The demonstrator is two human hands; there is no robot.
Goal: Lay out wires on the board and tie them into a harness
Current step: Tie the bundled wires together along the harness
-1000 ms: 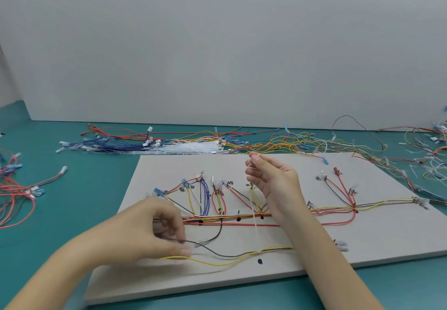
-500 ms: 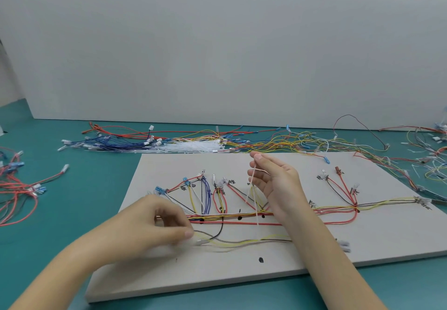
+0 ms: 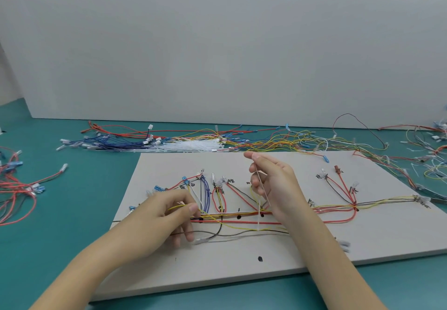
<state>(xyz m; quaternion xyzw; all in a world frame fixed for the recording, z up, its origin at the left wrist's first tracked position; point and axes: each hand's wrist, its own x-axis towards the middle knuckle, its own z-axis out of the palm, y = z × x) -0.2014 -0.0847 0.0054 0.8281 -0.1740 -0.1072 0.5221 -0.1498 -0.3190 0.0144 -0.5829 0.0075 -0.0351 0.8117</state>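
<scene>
Fingers of the left hand [image 3: 159, 215] pinch a yellow wire [image 3: 242, 228] just above the board [image 3: 362, 242], beside the blue loops. Raised over the board's middle, the right hand [image 3: 278, 186] pinches a thin white cable tie [image 3: 260, 203] that runs down to the bundle of wires [image 3: 242, 214] lying across the board.

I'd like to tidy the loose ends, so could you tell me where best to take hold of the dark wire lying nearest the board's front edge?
Pinch the dark wire from above just behind its clear terminal. That end lies free on the board, right by the left hand, while its other end runs under the right forearm.
</scene>
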